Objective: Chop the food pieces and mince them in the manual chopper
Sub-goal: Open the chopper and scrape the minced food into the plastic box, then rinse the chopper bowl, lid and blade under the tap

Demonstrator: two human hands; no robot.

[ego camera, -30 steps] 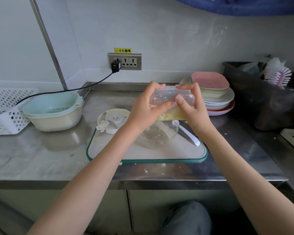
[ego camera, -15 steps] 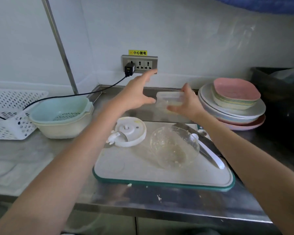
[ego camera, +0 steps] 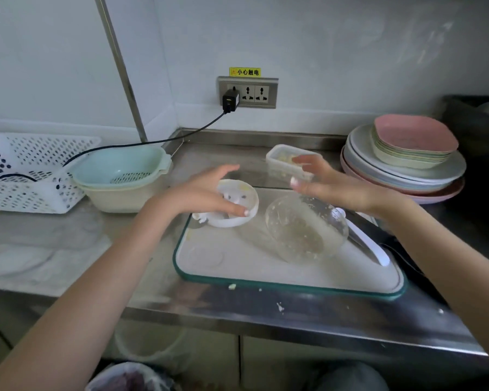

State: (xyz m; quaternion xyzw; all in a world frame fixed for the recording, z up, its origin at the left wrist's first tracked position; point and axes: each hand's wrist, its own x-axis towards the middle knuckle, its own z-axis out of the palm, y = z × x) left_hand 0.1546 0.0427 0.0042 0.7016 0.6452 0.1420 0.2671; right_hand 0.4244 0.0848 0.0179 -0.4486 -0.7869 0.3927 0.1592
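Observation:
A small clear rectangular container (ego camera: 283, 160) with pale minced food in it stands on the steel counter (ego camera: 141, 244) behind the cutting board (ego camera: 237, 263). On the board lie the chopper's clear bowl (ego camera: 299, 232), smeared with food bits, and its white lid (ego camera: 249, 203) to the left. My right hand (ego camera: 331, 184) hovers open just in front of the container, holding nothing. Over the white lid my left hand (ego camera: 206, 193) hangs open, its fingers spread. A white-handled knife (ego camera: 364, 244) lies on the board's right side.
A stack of plates with pink and green dishes (ego camera: 407, 153) stands at the right. A teal colander in a cream bowl (ego camera: 119, 176) and a white perforated basket (ego camera: 26, 170) sit at the left. A black cable (ego camera: 153, 141) runs from the wall socket (ego camera: 247, 93). Food crumbs lie near the counter's front edge.
Both hands held the container up; the right hand set it down on the counter behind the board and let go. Both hands have drawn back toward the board.

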